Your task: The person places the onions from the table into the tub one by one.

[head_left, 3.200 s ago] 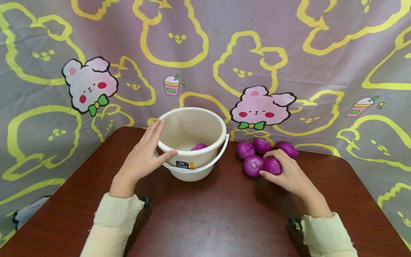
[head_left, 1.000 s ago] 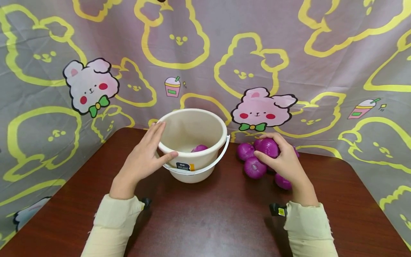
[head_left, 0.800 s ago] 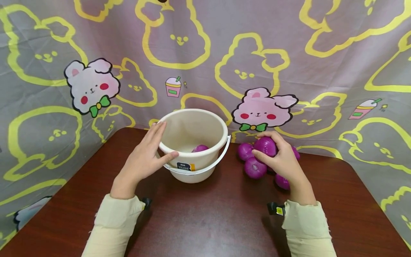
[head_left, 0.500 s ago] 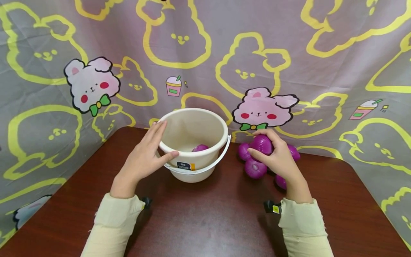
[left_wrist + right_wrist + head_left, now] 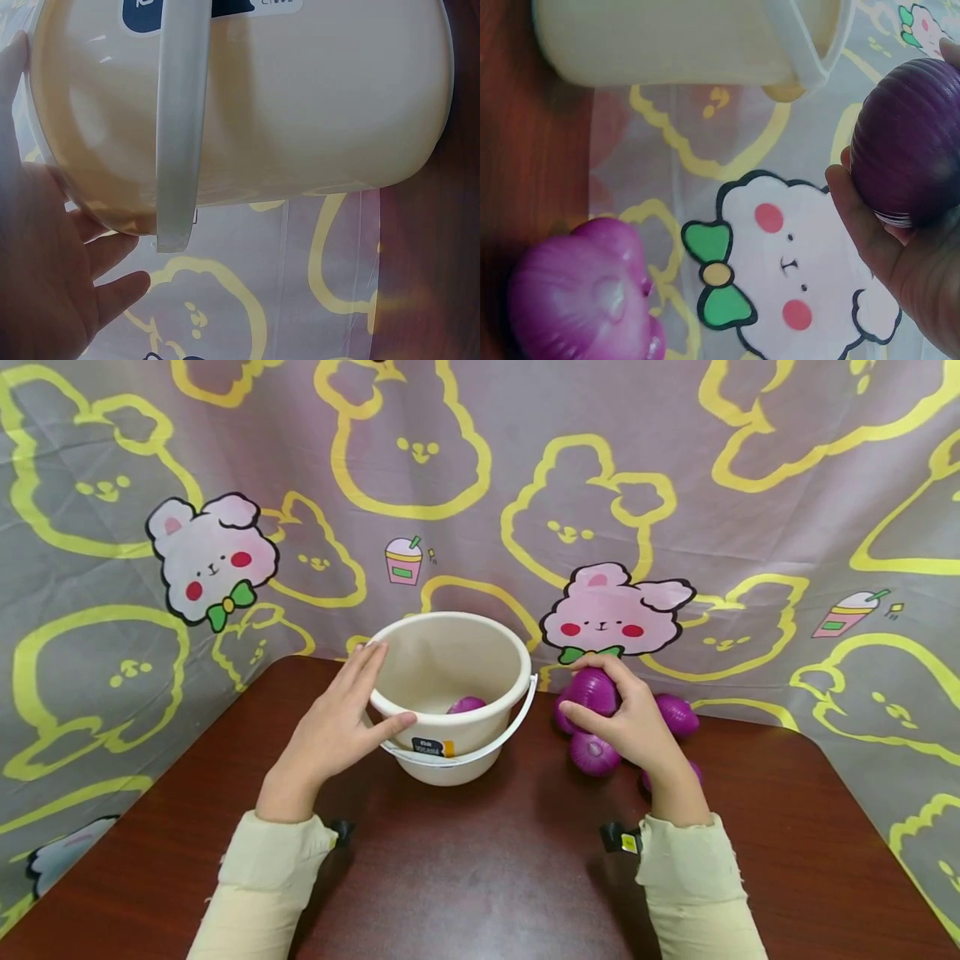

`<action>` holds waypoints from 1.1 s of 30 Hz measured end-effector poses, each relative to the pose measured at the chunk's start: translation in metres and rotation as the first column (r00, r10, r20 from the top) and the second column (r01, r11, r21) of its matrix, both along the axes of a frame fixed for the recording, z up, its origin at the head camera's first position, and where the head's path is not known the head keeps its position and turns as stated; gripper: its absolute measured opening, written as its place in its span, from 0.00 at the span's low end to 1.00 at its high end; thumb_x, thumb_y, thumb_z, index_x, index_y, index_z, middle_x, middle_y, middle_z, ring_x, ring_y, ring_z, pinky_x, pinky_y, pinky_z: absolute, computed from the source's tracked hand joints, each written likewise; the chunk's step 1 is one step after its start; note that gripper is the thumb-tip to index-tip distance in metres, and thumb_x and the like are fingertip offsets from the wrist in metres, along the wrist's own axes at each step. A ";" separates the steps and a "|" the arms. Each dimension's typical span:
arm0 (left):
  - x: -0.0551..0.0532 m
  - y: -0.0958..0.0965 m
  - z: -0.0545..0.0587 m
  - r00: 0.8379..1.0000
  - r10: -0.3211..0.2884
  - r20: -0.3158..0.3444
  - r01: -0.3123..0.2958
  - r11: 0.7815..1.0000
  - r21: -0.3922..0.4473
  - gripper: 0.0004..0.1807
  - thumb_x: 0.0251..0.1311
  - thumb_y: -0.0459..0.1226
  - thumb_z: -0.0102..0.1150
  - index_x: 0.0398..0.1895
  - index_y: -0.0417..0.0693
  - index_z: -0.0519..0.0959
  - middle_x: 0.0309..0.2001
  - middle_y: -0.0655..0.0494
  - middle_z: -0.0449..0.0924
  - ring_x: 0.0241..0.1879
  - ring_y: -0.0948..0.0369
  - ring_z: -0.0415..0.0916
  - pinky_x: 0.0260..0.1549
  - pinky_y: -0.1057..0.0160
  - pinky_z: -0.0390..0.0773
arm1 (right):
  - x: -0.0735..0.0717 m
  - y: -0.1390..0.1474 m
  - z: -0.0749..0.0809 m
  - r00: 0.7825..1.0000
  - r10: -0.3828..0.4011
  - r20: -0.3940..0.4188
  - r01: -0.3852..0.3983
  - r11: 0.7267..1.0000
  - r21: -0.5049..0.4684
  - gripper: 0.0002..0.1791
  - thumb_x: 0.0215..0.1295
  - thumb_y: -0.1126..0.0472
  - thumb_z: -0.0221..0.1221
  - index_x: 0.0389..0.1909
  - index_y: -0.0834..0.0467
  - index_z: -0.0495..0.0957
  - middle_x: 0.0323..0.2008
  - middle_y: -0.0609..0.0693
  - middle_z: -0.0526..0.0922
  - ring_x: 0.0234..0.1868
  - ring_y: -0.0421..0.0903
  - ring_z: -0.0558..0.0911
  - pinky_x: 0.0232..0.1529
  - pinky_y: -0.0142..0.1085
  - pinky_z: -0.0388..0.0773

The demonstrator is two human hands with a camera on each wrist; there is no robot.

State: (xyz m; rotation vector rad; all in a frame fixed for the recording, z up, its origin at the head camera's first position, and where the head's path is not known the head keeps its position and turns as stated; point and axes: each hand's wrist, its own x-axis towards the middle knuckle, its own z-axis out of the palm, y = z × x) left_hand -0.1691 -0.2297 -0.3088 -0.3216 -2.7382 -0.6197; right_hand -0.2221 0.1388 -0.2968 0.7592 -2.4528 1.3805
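Observation:
My left hand [image 5: 327,731] rests against the left side of a cream bucket [image 5: 480,647], fingers straight along the rim and thumb at its front edge. Inside the bucket lies a purple onion [image 5: 467,704], partly hidden by the rim. My right hand [image 5: 633,727] grips another purple onion [image 5: 592,692] between thumb and fingers, raised over the others. In the right wrist view that onion [image 5: 911,142] is well above the table. Below it stay a front onion [image 5: 595,754], one behind [image 5: 562,718], one at right [image 5: 677,716] and one half hidden by my wrist [image 5: 692,772].
The bucket's white handle [image 5: 517,727] hangs down at its front and right. A dark brown table [image 5: 465,868] carries everything. Behind it hangs a grey curtain [image 5: 480,543] with yellow outlines and rabbit prints. A black wrist device [image 5: 618,837] sits at my right cuff.
My right hand let go of a nearer onion, which sits farther right and closer, took another and lifted it, moving left towards the bucket. My left hand stays at the bucket.

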 end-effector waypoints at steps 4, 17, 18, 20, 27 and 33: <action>0.000 0.000 0.000 1.000 -0.005 -0.008 0.005 1.000 0.001 0.56 0.58 0.67 0.56 0.81 0.55 0.43 0.81 0.48 0.42 0.80 0.47 0.42 0.67 0.34 0.62 | -0.001 -0.006 0.008 1.000 0.015 -0.025 -0.015 1.000 -0.020 0.25 0.59 0.59 0.69 0.58 0.51 0.73 0.53 0.51 0.78 0.46 0.49 0.79 0.41 0.35 0.83; 0.000 0.001 0.001 1.000 0.006 -0.014 -0.006 1.000 -0.014 0.56 0.58 0.69 0.55 0.81 0.55 0.43 0.81 0.49 0.43 0.80 0.48 0.42 0.67 0.35 0.63 | 0.002 -0.025 0.024 0.997 0.072 -0.030 -0.074 0.995 -0.059 0.25 0.58 0.62 0.69 0.56 0.53 0.74 0.52 0.51 0.79 0.44 0.50 0.79 0.41 0.35 0.83; 0.000 0.001 0.001 1.000 0.009 -0.013 -0.009 1.000 -0.016 0.56 0.58 0.69 0.54 0.81 0.56 0.43 0.81 0.49 0.43 0.80 0.48 0.42 0.67 0.35 0.63 | 0.002 -0.026 0.024 0.997 0.073 -0.037 -0.075 0.995 -0.063 0.25 0.58 0.62 0.69 0.56 0.53 0.75 0.52 0.51 0.79 0.44 0.50 0.79 0.40 0.34 0.83; -0.001 0.002 0.001 1.000 0.010 -0.010 -0.010 1.000 -0.018 0.56 0.58 0.69 0.54 0.81 0.56 0.43 0.81 0.50 0.43 0.80 0.48 0.42 0.67 0.35 0.63 | 0.001 -0.028 0.025 0.995 0.078 -0.057 -0.082 0.994 -0.073 0.25 0.58 0.63 0.69 0.56 0.54 0.75 0.52 0.52 0.79 0.43 0.49 0.80 0.40 0.33 0.83; -0.001 0.002 0.002 1.000 0.005 -0.015 -0.006 1.000 -0.020 0.56 0.58 0.69 0.55 0.81 0.54 0.44 0.81 0.49 0.44 0.80 0.47 0.43 0.67 0.36 0.64 | 0.000 -0.036 0.027 0.989 0.105 -0.100 -0.116 0.988 -0.103 0.24 0.56 0.65 0.69 0.55 0.55 0.75 0.52 0.52 0.79 0.41 0.45 0.80 0.40 0.32 0.82; 0.000 0.002 0.001 1.000 0.012 -0.013 -0.013 1.000 -0.014 0.56 0.58 0.69 0.55 0.81 0.56 0.43 0.81 0.49 0.43 0.80 0.48 0.43 0.66 0.35 0.65 | 0.001 -0.047 0.031 0.983 0.154 -0.104 -0.167 0.978 -0.129 0.25 0.56 0.65 0.69 0.55 0.55 0.75 0.53 0.52 0.78 0.46 0.47 0.79 0.42 0.33 0.82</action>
